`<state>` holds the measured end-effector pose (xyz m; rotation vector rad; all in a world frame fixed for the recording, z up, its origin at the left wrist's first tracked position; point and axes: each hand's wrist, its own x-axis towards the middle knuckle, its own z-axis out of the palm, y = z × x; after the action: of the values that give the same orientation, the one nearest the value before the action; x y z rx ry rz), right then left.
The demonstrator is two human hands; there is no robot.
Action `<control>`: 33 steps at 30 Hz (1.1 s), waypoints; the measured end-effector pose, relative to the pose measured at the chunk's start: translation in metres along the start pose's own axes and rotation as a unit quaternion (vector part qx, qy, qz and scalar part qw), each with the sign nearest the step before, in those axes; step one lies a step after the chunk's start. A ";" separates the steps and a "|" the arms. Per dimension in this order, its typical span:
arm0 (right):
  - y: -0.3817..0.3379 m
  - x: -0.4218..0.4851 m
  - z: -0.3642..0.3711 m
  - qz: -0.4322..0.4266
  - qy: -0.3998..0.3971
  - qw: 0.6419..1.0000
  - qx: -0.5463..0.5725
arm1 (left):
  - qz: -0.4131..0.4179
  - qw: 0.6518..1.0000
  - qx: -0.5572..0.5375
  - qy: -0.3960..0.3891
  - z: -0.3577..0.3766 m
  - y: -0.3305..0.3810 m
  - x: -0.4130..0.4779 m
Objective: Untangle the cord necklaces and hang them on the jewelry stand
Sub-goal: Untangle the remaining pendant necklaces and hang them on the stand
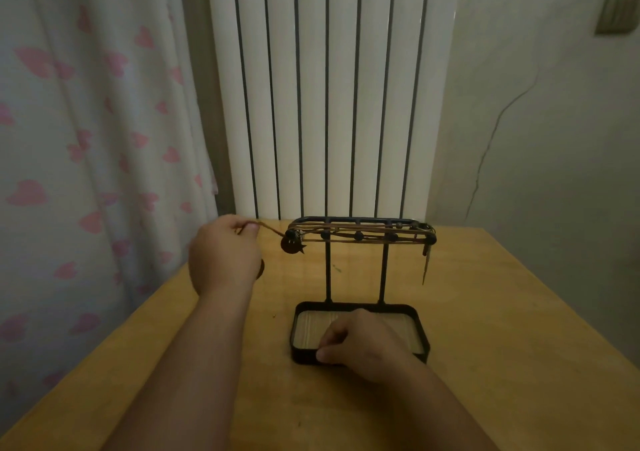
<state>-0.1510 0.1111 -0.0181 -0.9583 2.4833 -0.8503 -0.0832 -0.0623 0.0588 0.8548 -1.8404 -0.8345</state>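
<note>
A black metal jewelry stand rises on two posts from a tray base in the middle of the wooden table. Brown cord necklaces with dark beads lie stretched along its top bar. A moon-and-star pendant hangs at the bar's left end, and a thin cord end dangles at the right end. My left hand, raised left of the bar, pinches a cord that runs taut to the bar's left end. My right hand grips the tray's front rim, thumb outside and fingers curled inside.
The wooden table has edges near on the left and right. A white ribbed radiator stands right behind it. A curtain with pink prints hangs at the left, and a grey wall is at the right.
</note>
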 end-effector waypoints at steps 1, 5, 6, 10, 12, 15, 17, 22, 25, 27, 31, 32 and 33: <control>0.000 0.000 0.000 0.000 -0.001 1.000 0.000 | -0.002 1.000 -0.007 -0.001 -0.001 0.005 0.000; 0.000 0.002 0.001 0.001 -0.005 1.000 -0.002 | 0.004 0.997 -0.082 -0.005 0.002 0.018 -0.002; 0.000 0.002 0.001 -0.001 -0.005 1.000 -0.003 | 0.015 0.996 -0.085 -0.004 0.003 0.021 -0.004; 0.000 0.002 0.000 -0.001 -0.013 1.000 -0.007 | 0.050 0.993 -0.108 -0.010 0.006 0.031 -0.009; -0.001 0.002 0.000 0.002 -0.012 1.000 -0.008 | 0.045 0.988 -0.140 -0.040 0.009 0.035 -0.009; -0.002 0.001 -0.001 0.003 -0.017 1.000 -0.009 | 0.059 0.974 -0.192 -0.105 0.012 0.044 -0.012; -0.002 0.000 -0.002 0.005 -0.019 1.000 -0.005 | 0.086 0.970 -0.189 -0.127 0.015 0.048 -0.015; -0.001 -0.001 0.002 -0.002 0.003 1.000 0.007 | 0.160 0.961 -0.144 -0.172 0.021 0.049 -0.018; -0.005 -0.004 0.005 -0.026 0.094 0.989 0.109 | 0.188 0.958 -0.127 -0.176 0.023 0.049 -0.020; -0.011 -0.005 -0.002 -0.093 0.259 0.954 0.119 | 0.182 0.957 -0.144 -0.172 0.024 0.046 -0.019; -0.035 -0.013 -0.045 -0.241 0.537 0.804 0.087 | 0.172 0.954 -0.172 -0.176 0.026 0.044 -0.018; -0.041 -0.012 -0.058 -0.244 0.544 0.800 0.073 | 0.173 0.953 -0.174 -0.176 0.026 0.044 -0.018; -0.046 -0.011 -0.070 -0.234 0.524 0.818 0.047 | 0.175 0.953 -0.175 -0.177 0.026 0.044 -0.018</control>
<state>-0.1561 0.1197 0.0659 -1.3263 2.9975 -2.1184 -0.1099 -0.0191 0.0779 0.1502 -1.9854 -1.0886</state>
